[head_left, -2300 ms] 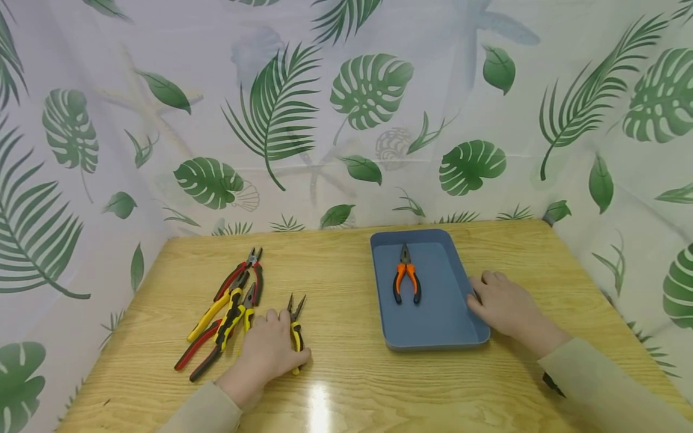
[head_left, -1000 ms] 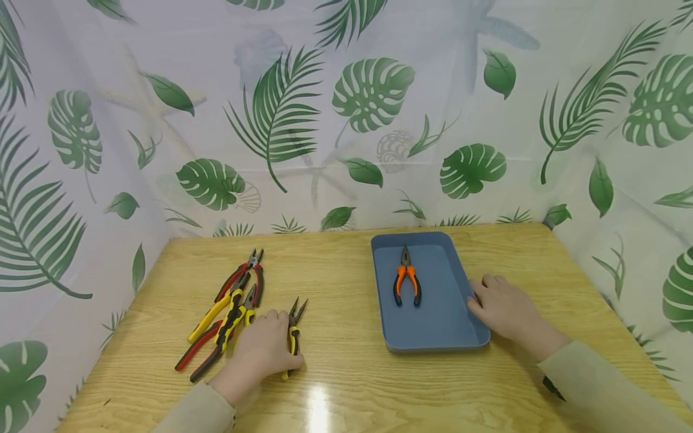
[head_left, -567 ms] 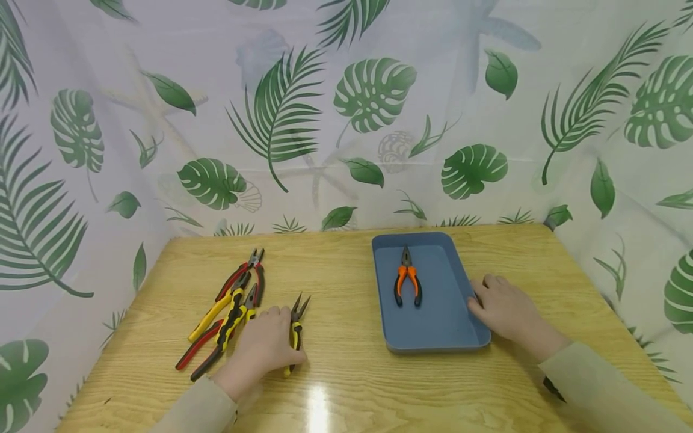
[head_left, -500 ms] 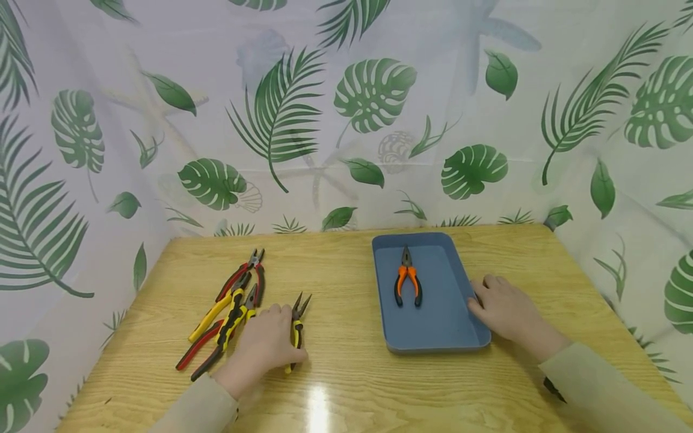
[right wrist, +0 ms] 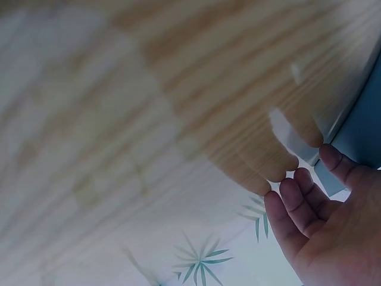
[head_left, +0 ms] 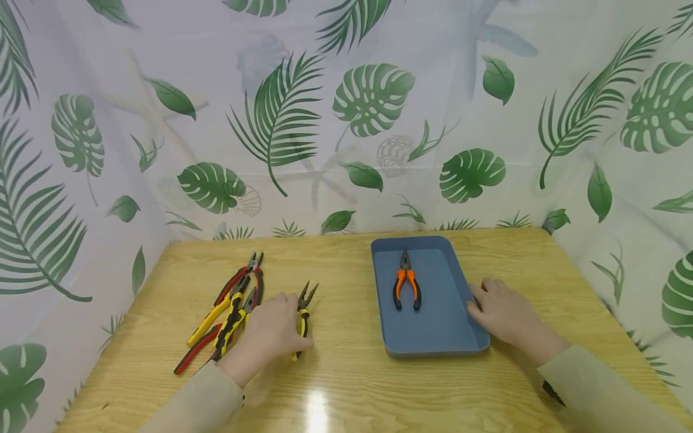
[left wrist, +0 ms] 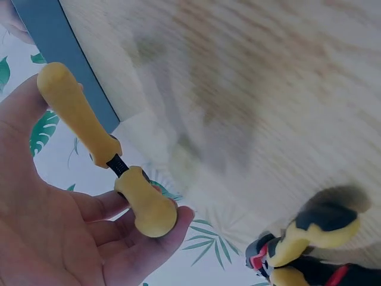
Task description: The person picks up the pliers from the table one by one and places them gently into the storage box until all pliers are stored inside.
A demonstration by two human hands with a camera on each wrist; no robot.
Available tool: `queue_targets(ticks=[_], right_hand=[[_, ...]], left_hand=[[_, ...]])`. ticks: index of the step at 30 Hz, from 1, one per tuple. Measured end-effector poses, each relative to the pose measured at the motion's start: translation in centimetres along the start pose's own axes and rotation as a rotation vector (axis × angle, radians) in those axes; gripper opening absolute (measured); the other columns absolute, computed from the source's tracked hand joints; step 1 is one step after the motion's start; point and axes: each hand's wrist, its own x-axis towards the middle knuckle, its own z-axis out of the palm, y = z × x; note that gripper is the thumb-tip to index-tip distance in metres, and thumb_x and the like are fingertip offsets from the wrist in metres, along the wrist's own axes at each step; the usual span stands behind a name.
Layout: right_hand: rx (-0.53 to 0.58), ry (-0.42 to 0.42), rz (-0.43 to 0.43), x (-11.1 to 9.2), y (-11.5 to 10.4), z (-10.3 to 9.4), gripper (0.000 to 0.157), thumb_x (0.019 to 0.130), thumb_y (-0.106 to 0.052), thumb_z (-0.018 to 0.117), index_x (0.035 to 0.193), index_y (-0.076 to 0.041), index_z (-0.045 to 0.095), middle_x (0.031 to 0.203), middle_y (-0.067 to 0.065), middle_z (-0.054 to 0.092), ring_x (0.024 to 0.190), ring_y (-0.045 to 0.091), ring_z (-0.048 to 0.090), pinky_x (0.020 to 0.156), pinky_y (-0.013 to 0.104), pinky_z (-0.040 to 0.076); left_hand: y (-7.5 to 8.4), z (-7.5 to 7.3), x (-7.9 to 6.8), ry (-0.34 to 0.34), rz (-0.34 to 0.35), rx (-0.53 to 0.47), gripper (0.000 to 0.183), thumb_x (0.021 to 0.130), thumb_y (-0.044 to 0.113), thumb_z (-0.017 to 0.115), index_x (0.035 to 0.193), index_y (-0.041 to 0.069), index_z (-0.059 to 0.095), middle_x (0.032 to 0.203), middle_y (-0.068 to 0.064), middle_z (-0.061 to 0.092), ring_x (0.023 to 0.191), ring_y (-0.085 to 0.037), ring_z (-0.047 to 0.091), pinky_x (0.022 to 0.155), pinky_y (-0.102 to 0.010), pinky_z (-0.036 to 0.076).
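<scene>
My left hand (head_left: 271, 329) holds yellow-and-black needle-nose pliers (head_left: 304, 319), thumb on one side and fingers on the other, with the slim jaws pointing away from me. Close up in the left wrist view, the two yellow handles (left wrist: 149, 205) span between the thumb and the fingers, over the wood. A blue tray (head_left: 441, 337) lies to the right, with orange-and-black needle-nose pliers (head_left: 406, 279) inside. Against the tray's right side rests my right hand (head_left: 503, 313), holding nothing. Its fingertips (right wrist: 274, 199) meet the table, and the thumb is beside the tray wall.
Several more pliers (head_left: 230, 322) with red, yellow and black handles lie in an overlapping heap left of my left hand. The wooden table (head_left: 346, 391) ends at a leaf-print cloth (head_left: 303, 198) at the back and sides.
My left hand takes up the yellow-and-black needle-nose pliers and shifts a little forward and right with them. The right hand stays at the tray's side.
</scene>
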Motion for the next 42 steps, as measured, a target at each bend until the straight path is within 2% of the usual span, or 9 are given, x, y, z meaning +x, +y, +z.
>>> queue_targets(ticks=[7, 12, 17, 22, 30, 36, 42], right_hand=[[-0.007, 0.002, 0.001, 0.0, 0.0, 0.1, 0.032, 0.107, -0.027, 0.054, 0.121, -0.001, 0.067, 0.089, 0.01, 0.052, 0.076, 0.023, 0.041, 0.065, 0.036, 0.037], [-0.002, -0.007, 0.003, 0.0, 0.1, 0.0, 0.033, 0.107, -0.027, 0.053, 0.12, 0.0, 0.067, 0.089, 0.01, 0.052, 0.077, 0.023, 0.041, 0.066, 0.036, 0.037], [0.005, 0.003, 0.004, 0.1, 0.2, -0.2, 0.029, 0.107, -0.026, 0.054, 0.115, -0.001, 0.067, 0.087, 0.01, 0.052, 0.076, 0.023, 0.042, 0.065, 0.036, 0.038], [0.001, 0.01, -0.001, 0.3, 0.1, -0.3, 0.023, 0.106, -0.025, 0.056, 0.109, -0.005, 0.066, 0.086, 0.008, 0.051, 0.075, 0.022, 0.041, 0.064, 0.035, 0.037], [0.002, 0.014, -0.008, 0.3, 0.0, -0.2, 0.02, 0.106, -0.024, 0.055, 0.107, -0.006, 0.065, 0.084, 0.008, 0.049, 0.074, 0.021, 0.04, 0.065, 0.034, 0.035], [0.0, 0.018, -0.009, 0.2, 0.0, -0.1, 0.022, 0.105, -0.024, 0.056, 0.108, -0.005, 0.065, 0.085, 0.008, 0.05, 0.074, 0.022, 0.041, 0.063, 0.034, 0.036], [0.0, 0.006, -0.001, 0.1, -0.1, 0.1, 0.026, 0.106, -0.025, 0.055, 0.114, -0.003, 0.066, 0.086, 0.009, 0.05, 0.075, 0.022, 0.041, 0.063, 0.034, 0.036]], left_hand=[[0.5, -0.5, 0.5, -0.008, -0.013, -0.033, 0.085, 0.078, 0.055, 0.087, 0.136, 0.0, 0.061, 0.117, -0.015, 0.067, 0.091, -0.027, 0.067, 0.07, -0.041, 0.058], [0.8, -0.5, 1.2, -0.003, -0.004, -0.056, 0.088, 0.079, 0.056, 0.086, 0.141, -0.001, 0.059, 0.122, -0.016, 0.068, 0.097, -0.029, 0.068, 0.074, -0.042, 0.059], [1.4, -0.8, 2.0, 0.011, 0.02, -0.066, 0.088, 0.079, 0.058, 0.086, 0.138, -0.001, 0.06, 0.118, -0.015, 0.068, 0.096, -0.029, 0.068, 0.075, -0.042, 0.06], [2.1, -1.3, 2.7, 0.01, 0.033, -0.061, 0.088, 0.081, 0.059, 0.084, 0.14, -0.001, 0.059, 0.123, -0.016, 0.068, 0.104, -0.03, 0.069, 0.084, -0.045, 0.061], [3.4, -2.0, 3.9, 0.002, 0.037, -0.04, 0.086, 0.082, 0.062, 0.082, 0.141, 0.003, 0.059, 0.122, -0.013, 0.068, 0.101, -0.028, 0.069, 0.079, -0.042, 0.061], [4.5, -2.6, 4.4, 0.016, 0.048, -0.037, 0.088, 0.083, 0.063, 0.081, 0.144, 0.004, 0.058, 0.129, -0.014, 0.068, 0.107, -0.029, 0.071, 0.081, -0.043, 0.062], [5.5, -2.9, 4.9, 0.025, 0.069, -0.045, 0.086, 0.084, 0.063, 0.081, 0.142, 0.004, 0.059, 0.129, -0.013, 0.068, 0.109, -0.029, 0.071, 0.083, -0.043, 0.062]])
